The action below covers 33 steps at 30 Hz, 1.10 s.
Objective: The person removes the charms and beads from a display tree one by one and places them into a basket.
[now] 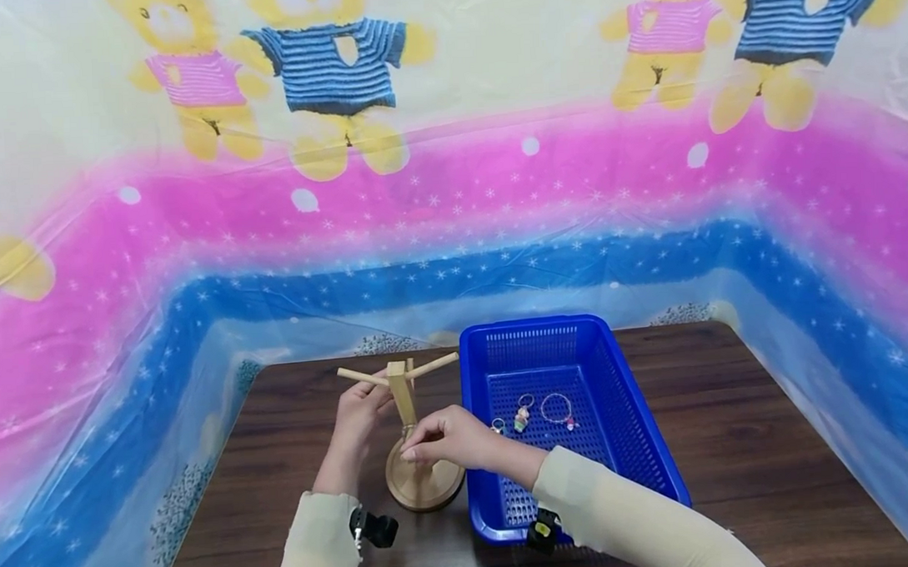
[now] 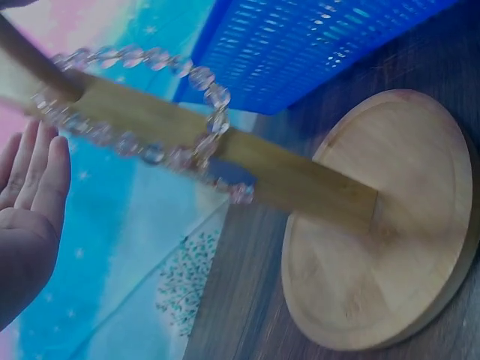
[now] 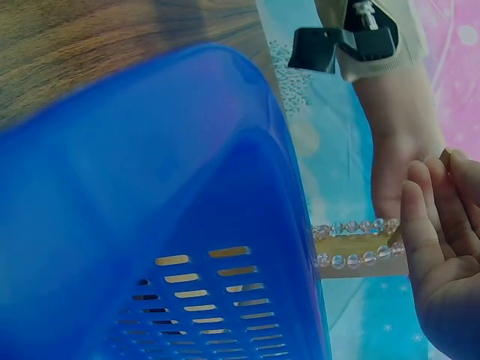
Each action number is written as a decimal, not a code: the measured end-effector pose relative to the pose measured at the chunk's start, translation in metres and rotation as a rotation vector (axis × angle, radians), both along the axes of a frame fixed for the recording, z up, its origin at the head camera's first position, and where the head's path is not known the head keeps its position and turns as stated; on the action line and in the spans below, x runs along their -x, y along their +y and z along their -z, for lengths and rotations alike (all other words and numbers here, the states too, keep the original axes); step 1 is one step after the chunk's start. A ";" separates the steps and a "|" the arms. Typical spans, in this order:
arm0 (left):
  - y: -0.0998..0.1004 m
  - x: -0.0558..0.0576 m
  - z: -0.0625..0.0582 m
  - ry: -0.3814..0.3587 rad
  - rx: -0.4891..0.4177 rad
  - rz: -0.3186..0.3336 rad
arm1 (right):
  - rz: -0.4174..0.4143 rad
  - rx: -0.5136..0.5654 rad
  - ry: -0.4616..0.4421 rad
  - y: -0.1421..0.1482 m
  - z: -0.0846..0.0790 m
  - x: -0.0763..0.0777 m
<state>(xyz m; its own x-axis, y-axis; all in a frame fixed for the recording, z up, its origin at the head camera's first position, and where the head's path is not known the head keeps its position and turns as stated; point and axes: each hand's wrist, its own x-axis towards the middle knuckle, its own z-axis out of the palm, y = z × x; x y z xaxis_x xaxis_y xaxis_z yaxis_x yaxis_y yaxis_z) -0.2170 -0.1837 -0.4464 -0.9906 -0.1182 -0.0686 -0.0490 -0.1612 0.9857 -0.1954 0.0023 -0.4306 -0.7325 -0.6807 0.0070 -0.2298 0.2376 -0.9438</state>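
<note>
A wooden stand [image 1: 403,402] with several pegs rises from a round base [image 1: 424,490] on the table. On one peg hangs a bracelet of clear pinkish beads [image 2: 217,96], looping across the post with a small pink piece at its lower end. My left hand [image 1: 359,410] is beside the top of the stand; its fingers [image 2: 34,169] extend fairly straight near the peg. In front of the post is my right hand [image 1: 452,438], relaxed fingers close to the peg and bracelet. Nothing is plainly held in either hand, though the right fingertips partly hide the peg.
A blue plastic basket [image 1: 642,410] stands right of the stand, under my right forearm. Inside lie a figure keychain [image 1: 521,419], another beaded bracelet [image 1: 556,408] and a partly hidden ringed trinket [image 1: 498,425]. Behind the dark wooden table [image 1: 736,415] hangs a printed cloth [image 1: 495,173].
</note>
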 end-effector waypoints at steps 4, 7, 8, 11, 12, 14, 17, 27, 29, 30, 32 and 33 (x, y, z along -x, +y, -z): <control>-0.014 -0.015 -0.002 0.075 -0.105 0.016 | -0.006 -0.002 0.018 0.000 0.000 0.000; -0.025 -0.025 -0.006 0.146 -0.199 0.050 | -0.008 -0.006 0.024 0.000 0.001 0.000; -0.029 -0.029 -0.007 0.174 -0.237 0.063 | -0.006 -0.009 0.026 0.000 0.001 0.000; -0.036 -0.036 -0.013 0.274 -0.353 0.102 | -0.001 -0.008 0.027 0.000 0.000 0.000; -0.038 -0.038 -0.016 0.308 -0.385 0.113 | -0.002 -0.006 0.025 0.000 0.000 0.000; -0.040 -0.039 -0.021 0.356 -0.425 0.128 | -0.003 -0.004 0.028 0.001 0.000 0.000; -0.039 -0.040 -0.029 0.391 -0.403 0.114 | -0.005 0.001 0.022 0.001 0.000 0.000; -0.026 -0.032 -0.041 0.330 -0.376 -0.047 | 0.006 0.002 -0.004 0.001 0.001 -0.001; -0.025 -0.032 -0.041 0.325 -0.393 -0.056 | 0.006 0.003 -0.003 0.001 0.000 -0.001; -0.024 -0.031 -0.041 0.322 -0.406 -0.056 | 0.006 0.000 0.001 0.001 0.000 -0.001; -0.024 -0.030 -0.040 0.321 -0.431 -0.048 | 0.008 0.000 0.006 0.001 0.000 -0.001; -0.023 -0.029 -0.040 0.318 -0.449 -0.039 | 0.009 -0.001 0.007 0.001 0.000 -0.001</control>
